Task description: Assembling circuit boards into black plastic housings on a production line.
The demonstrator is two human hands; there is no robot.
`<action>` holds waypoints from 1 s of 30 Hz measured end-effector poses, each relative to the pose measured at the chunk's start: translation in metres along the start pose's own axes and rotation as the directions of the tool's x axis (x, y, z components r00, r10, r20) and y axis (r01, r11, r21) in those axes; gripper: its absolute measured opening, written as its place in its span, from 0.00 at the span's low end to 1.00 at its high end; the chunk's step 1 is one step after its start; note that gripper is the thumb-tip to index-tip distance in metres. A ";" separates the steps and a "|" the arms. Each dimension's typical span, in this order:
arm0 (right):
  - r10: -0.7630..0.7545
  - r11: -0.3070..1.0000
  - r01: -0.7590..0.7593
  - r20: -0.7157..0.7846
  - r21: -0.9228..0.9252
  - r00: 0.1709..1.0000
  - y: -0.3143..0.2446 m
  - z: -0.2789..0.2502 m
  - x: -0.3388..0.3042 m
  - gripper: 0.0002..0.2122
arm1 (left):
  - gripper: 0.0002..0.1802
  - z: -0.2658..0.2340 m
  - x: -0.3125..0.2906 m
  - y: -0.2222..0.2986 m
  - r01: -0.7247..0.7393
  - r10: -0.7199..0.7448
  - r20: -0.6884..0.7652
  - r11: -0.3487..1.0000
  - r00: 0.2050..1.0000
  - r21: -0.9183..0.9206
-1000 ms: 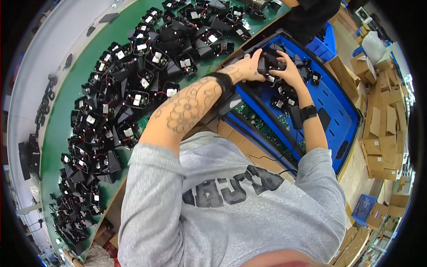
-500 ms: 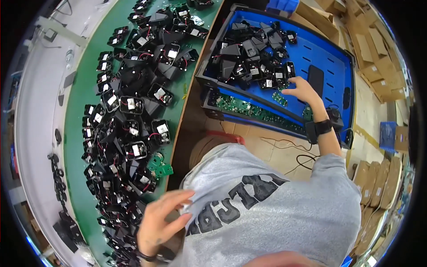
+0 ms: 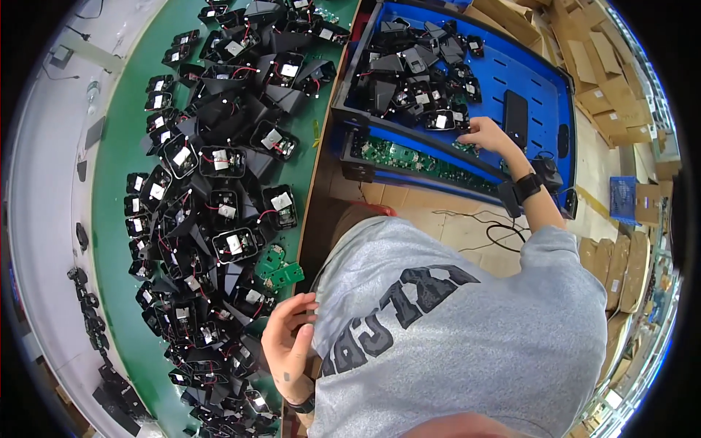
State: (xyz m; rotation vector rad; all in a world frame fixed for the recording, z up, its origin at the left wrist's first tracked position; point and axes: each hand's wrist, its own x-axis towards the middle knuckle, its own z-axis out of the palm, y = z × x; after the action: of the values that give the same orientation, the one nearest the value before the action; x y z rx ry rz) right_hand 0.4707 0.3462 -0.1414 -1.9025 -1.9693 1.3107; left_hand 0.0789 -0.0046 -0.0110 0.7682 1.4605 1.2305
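Note:
My right hand [image 3: 488, 136] reaches into the blue crate [image 3: 540, 77] with its fingers curled together and pointing down. Its fingertips are beside the black plastic housings [image 3: 442, 119] heaped there, right above some small green circuit boards [image 3: 467, 148]. Whatever is between the fingertips is hidden. Close to my shirt, at the edge of the green table [image 3: 117, 241], my left hand [image 3: 288, 347] is raised with thumb and fingers apart, holding nothing. Nearest to it on the table are larger green circuit boards [image 3: 280, 271] and open black housings [image 3: 235, 244] with red wires and white labels.
Beneath the crate, another blue crate [image 3: 354, 166] holds many green boards [image 3: 409, 162]. A black rectangular case [image 3: 515, 117] lies in the upper crate. Cables [image 3: 504, 235] trail over the floor. Cardboard boxes [image 3: 610, 95] are stacked at the right.
My right hand's fingers have closed and dipped down beside the housings. My left hand has shifted right, its fingers still apart. The whole view has moved slightly.

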 end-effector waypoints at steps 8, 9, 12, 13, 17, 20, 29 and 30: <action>0.130 0.972 -0.118 0.049 -0.205 0.990 -0.013 -0.002 -0.030 0.10 | 0.26 -0.019 -0.021 -0.004 -0.107 0.104 -0.118 0.994 0.988 -0.020; 0.128 0.971 -0.115 0.048 -0.208 0.991 -0.014 -0.001 -0.031 0.10 | 0.26 -0.022 -0.025 -0.006 -0.110 0.106 -0.120 0.994 0.987 -0.022; 0.245 0.904 -0.204 0.064 -0.375 0.967 -0.014 -0.007 -0.029 0.10 | 0.26 -0.029 -0.037 -0.015 -0.119 0.117 -0.185 0.993 0.976 -0.004; 0.271 0.886 -0.218 0.075 -0.410 0.960 -0.011 -0.009 -0.028 0.08 | 0.27 -0.030 -0.041 -0.017 -0.139 0.132 -0.192 0.990 0.973 -0.025; 0.150 0.882 -0.075 0.127 -0.465 0.981 0.012 -0.007 -0.024 0.06 | 0.28 -0.045 -0.046 -0.026 -0.197 0.184 -0.159 0.978 0.970 -0.072; 0.213 0.955 -0.208 -0.001 -0.210 0.977 -0.002 -0.017 -0.038 0.10 | 0.28 -0.055 -0.049 -0.027 -0.234 0.228 -0.105 0.971 0.968 -0.055; 0.391 0.885 -0.294 -0.235 0.361 0.890 -0.004 -0.012 0.075 0.17 | 0.28 -0.063 -0.059 -0.023 -0.224 0.221 -0.045 0.972 0.974 -0.072; 0.387 0.921 -0.348 -0.306 0.173 0.870 -0.007 -0.010 0.093 0.15 | 0.29 -0.064 -0.060 -0.024 -0.240 0.238 -0.050 0.971 0.970 -0.025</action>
State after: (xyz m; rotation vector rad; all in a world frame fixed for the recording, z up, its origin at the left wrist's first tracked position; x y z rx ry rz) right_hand 0.4517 0.4319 -0.1753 -2.3386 -1.3864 1.0451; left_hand 0.0374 -0.0851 -0.0189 0.9203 1.4128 1.4581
